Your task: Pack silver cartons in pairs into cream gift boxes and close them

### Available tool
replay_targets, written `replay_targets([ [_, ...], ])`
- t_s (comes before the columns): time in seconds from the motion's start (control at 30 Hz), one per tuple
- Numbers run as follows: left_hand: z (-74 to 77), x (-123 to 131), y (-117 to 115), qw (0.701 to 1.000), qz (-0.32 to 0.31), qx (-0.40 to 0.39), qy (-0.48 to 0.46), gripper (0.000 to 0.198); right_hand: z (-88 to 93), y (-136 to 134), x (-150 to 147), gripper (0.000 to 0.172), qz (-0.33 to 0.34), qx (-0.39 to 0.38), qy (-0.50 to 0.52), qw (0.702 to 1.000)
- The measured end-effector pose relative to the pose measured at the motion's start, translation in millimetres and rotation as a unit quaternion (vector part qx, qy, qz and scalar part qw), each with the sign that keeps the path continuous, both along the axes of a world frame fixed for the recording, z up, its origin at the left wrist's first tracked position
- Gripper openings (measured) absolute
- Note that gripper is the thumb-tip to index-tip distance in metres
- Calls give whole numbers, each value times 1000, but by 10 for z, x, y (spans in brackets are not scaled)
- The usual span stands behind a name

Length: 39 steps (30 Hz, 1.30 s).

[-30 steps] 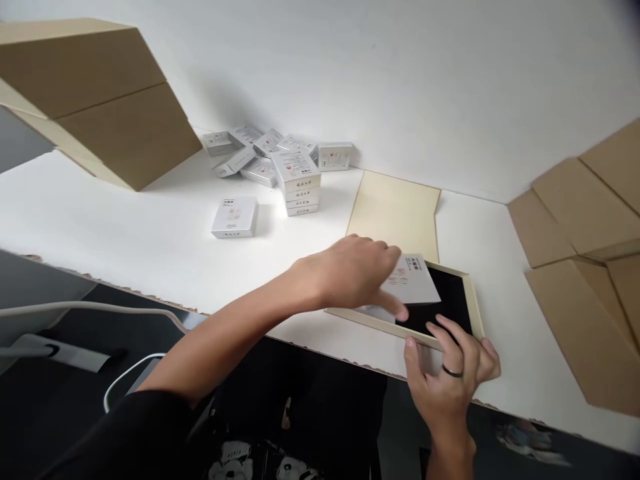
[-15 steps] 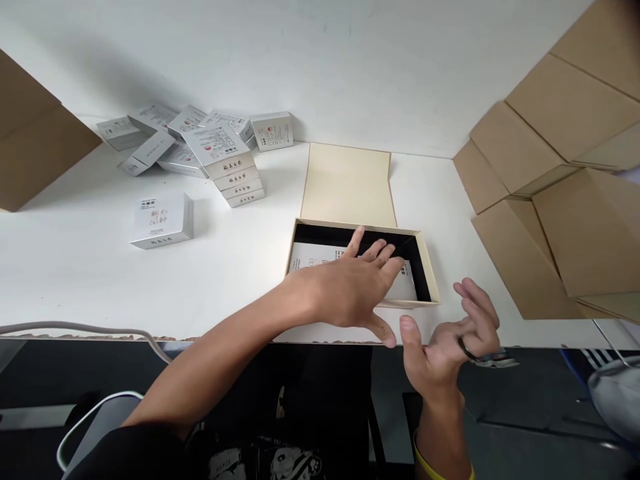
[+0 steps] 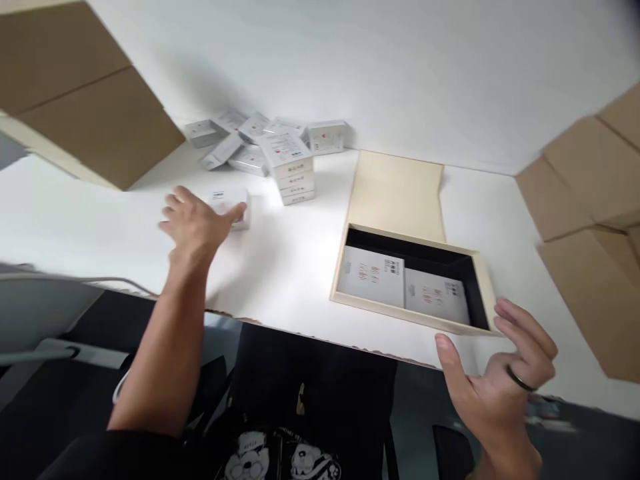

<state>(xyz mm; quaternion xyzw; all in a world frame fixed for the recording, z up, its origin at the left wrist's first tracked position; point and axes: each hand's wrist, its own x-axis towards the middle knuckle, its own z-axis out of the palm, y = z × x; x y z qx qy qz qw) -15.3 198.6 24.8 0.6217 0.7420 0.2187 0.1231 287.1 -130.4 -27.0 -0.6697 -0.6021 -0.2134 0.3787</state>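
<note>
My left hand point(image 3: 197, 217) is spread over a single small white carton point(image 3: 231, 200) at the left of the table, its thumb in front of the carton's face; whether it touches is unclear. Near the front right corner of an open cream gift box point(image 3: 486, 287) is my right hand point(image 3: 505, 367), thumb and fingers apart, nothing in it. Inside that black-lined box two white cartons point(image 3: 373, 275) lie side by side, with a strip of black lining showing behind them. The lid point(image 3: 397, 193) is folded back flat on the table.
Behind the left hand stands a stack of white cartons point(image 3: 295, 167), beside a loose heap of similar cartons point(image 3: 250, 160) against the wall. Brown cardboard boxes stand at the left point(image 3: 100, 120) and right point(image 3: 600, 280). A cable point(image 3: 75, 277) runs along the table's front edge.
My left hand has left the gift box and moved left to the single carton. The view has turned left. My right hand stays near the box's right corner.
</note>
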Motion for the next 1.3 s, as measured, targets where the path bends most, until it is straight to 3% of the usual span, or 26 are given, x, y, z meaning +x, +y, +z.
replay_targets([
  [0.1, -57, -71, 7, 998, 2, -64, 15, 89, -78, 66, -39, 54, 42, 21, -51, 998],
  [0.2, -30, -25, -85, 996, -21, -68, 59, 81, -130, 122, -27, 62, 67, 45, -119, 990],
  [0.3, 36, -76, -226, 994, -53, -90, 29, 81, -136, 127, 36, 67, 80, 61, -177, 979],
  [0.37, 100, -175, -361, 996, -59, -64, -27, 78, -128, 97, 89, 67, 87, 64, -195, 975],
  [0.47, 212, -269, -643, 990, -75, 38, -116, 67, -98, 26, 140, 64, 78, 55, -199, 975],
  [0.53, 273, -211, -861, 972, -157, 96, -147, 55, -59, -16, 136, 63, 68, 49, -203, 976],
  [0.6, 305, -37, -1071, 940, -280, 116, -155, 44, -12, -45, 107, 59, 58, 66, -192, 978],
  [0.67, 309, 235, -1254, 899, -397, 95, -155, 37, 31, -68, 75, 50, 29, 88, -153, 984],
  [0.73, 299, 566, -1404, 856, -492, 58, -149, 35, 66, -104, 58, 53, -3, 97, -131, 987],
  [0.83, 301, 1033, -1554, 775, -626, -18, -85, 61, 115, -200, 59, 70, -40, 88, -142, 985],
  [0.93, 332, 1299, -1593, 683, -729, -47, -18, 94, 201, -289, 65, 74, -45, 83, -151, 984],
  [1.0, 346, 1351, -1553, 661, -750, -22, -4, 98, 303, -295, 68, 70, -41, 51, -140, 988],
  [1.07, 342, 1348, -1473, 680, -733, -1, 7, 101, 445, -234, 86, 61, -31, -17, -118, 992],
  [1.13, 321, 1338, -1373, 696, -717, -9, 38, 104, 610, -104, 135, 51, 21, -112, -102, 988],
  [1.2, 298, 1344, -1279, 694, -714, -32, 83, 100, 767, 78, 219, 51, 92, -221, -83, 967],
  [1.3, 277, 1375, -1183, 700, -703, -48, 112, 80, 924, 391, 362, 66, 159, -390, -45, 906],
])
